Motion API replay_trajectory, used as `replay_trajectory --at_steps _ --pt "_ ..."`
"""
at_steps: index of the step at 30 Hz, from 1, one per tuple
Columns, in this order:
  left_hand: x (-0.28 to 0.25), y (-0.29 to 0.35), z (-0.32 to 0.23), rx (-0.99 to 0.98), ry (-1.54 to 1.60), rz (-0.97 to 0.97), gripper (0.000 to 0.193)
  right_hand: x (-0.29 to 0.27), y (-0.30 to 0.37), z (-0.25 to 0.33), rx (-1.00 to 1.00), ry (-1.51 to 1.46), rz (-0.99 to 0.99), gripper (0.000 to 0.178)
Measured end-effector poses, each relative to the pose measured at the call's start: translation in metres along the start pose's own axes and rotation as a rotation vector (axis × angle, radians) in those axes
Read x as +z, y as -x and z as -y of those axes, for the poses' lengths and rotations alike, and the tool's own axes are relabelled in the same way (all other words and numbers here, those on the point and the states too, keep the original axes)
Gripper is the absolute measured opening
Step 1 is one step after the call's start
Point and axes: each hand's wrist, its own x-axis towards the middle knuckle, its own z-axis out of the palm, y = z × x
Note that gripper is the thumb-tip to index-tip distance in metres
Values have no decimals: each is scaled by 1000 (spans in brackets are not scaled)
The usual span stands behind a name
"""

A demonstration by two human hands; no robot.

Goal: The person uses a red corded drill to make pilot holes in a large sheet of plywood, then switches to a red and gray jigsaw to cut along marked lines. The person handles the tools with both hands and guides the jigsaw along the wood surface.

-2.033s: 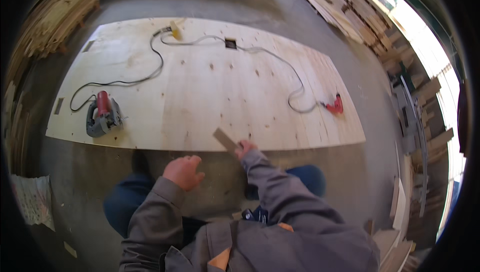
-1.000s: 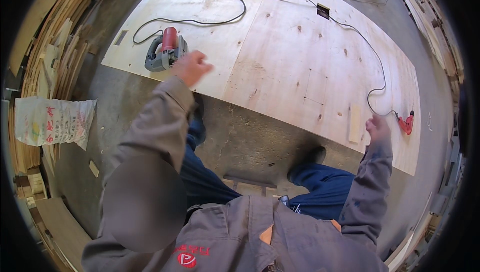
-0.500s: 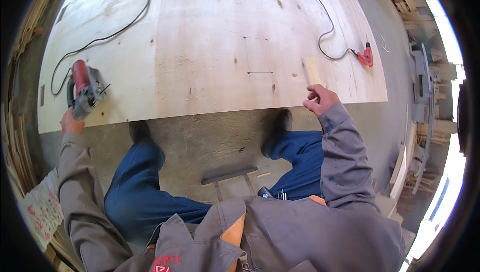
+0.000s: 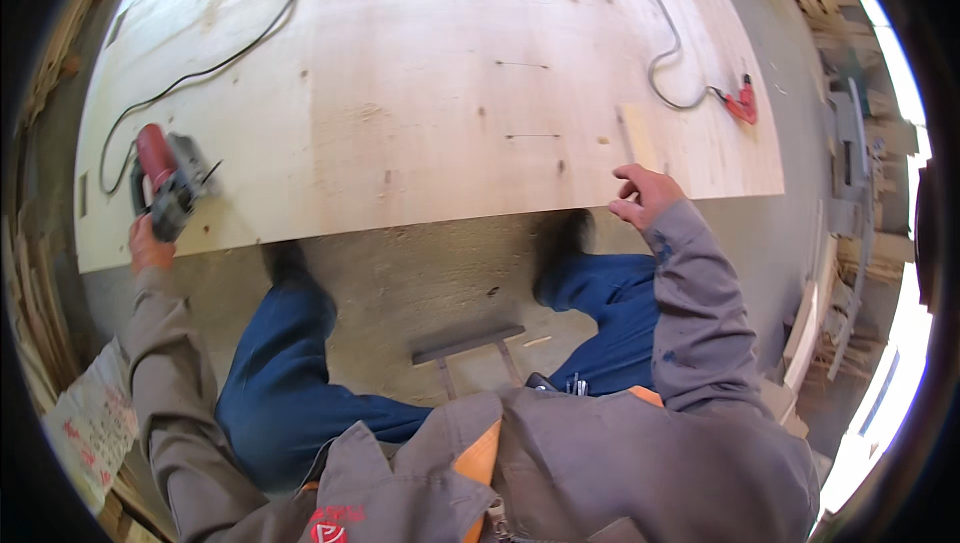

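1. Plywood sheet [image 4: 400, 173] carried all the loose items. We found the red-and-grey power tool [image 4: 172, 183] on it, near the near-left corner.
2. Our left hand [image 4: 150, 248] met the tool's near end at the near edge, fingers bent against it. Fingertips were partly hidden; we could not tell how firmly they closed. That end was probably chosen as closest to our body.
3. Our right hand [image 4: 650, 195] was half open, fingers loosely bent, holding nothing. It hung over the near edge, beside the pale wood strip [image 4: 640, 133]; touching or not, we could not tell.
4. Black cord [image 4: 215, 65] ran slack toward the far edge, likely giving the tool room to move.
5. Red drill [image 4: 742, 106] lay by the right edge, presumably parked aside.
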Motion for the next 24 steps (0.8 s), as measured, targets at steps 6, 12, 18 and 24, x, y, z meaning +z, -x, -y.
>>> replay_trajectory --at_steps 6,12,18,24 --pt "-39 28 -127 7 69 33 57 -5 14 3 7 52 12 53" --pt "-37 61 -170 19 199 38 59 1 10 10 -70 79 38 54" --pt "-64 73 -204 105 96 90 79 1 13 4 -64 127 18 53" --pt "-53 87 -175 103 -106 178 68 0 12 11 -47 123 56 53"
